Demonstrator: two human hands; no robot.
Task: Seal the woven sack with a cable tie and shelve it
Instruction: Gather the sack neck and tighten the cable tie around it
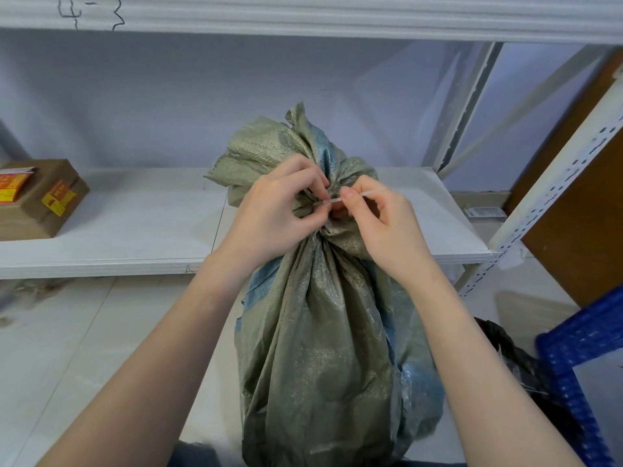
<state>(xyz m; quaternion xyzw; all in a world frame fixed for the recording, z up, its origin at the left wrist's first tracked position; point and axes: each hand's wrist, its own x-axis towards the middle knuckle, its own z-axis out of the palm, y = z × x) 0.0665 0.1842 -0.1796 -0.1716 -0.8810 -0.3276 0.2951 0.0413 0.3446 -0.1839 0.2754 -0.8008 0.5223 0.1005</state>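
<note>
The two bare forearms reach up from the bottom edge to the gathered neck of the woven sack (323,332), which stands upright on the floor just in front of the white shelf board (135,230). The left hand (269,217) has its fingers pinched together on the bunched neck where the cable tie (357,196) wraps it; the right hand (381,227) has thumb and forefinger clamped on the tie's free tail. Judging by this, the sealing step is in hand: the next move calls for a firm pull on the tail while the neck is held bunched, then lifting the sack onto the shelf, beside the cardboard box (37,200).
</note>
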